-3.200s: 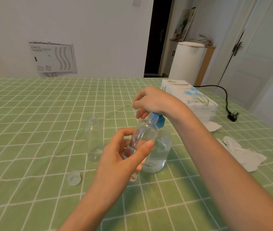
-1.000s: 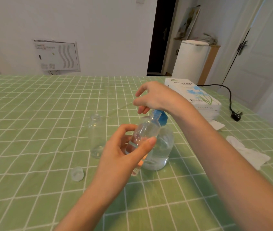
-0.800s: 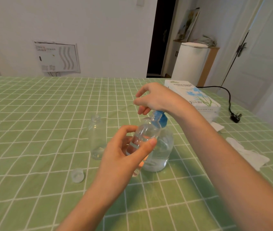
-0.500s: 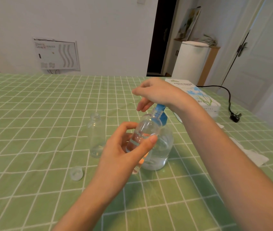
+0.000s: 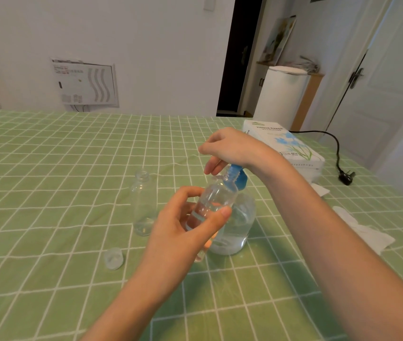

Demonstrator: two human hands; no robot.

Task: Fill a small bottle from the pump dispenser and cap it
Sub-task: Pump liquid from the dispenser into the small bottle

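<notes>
Under the loose-fingered right hand (image 5: 234,148), a half-hidden blue pump (image 5: 239,177); left hand (image 5: 183,232) clasped around the small bottle (image 5: 216,196).

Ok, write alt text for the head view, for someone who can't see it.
A left hand holds a small clear bottle tilted up to the blue pump of a dispenser, while the right hand sits on the pump. A second open bottle and a loose cap stand on the green checked tablecloth.
</notes>
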